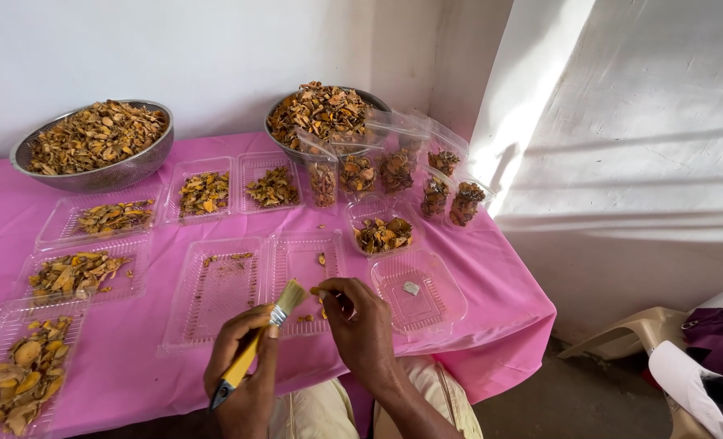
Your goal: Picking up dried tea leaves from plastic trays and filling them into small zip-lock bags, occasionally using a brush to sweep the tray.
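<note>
— Two things in hand?

— Yes. My left hand (pixel 243 370) is clenched round the yellow handle of a small paintbrush (pixel 257 345), bristles up. My right hand (pixel 360 321) pinches one dried orange slice (pixel 319 290) at my fingertips.

— How does the slice handle?

— I judge it light, stiff and brittle, so I take it by its edges, gently.

— Where is it?

— Just beside the bristles, above the near edge of a clear plastic tray (pixel 300 280) on the pink-covered bench (pixel 134 370).
</note>
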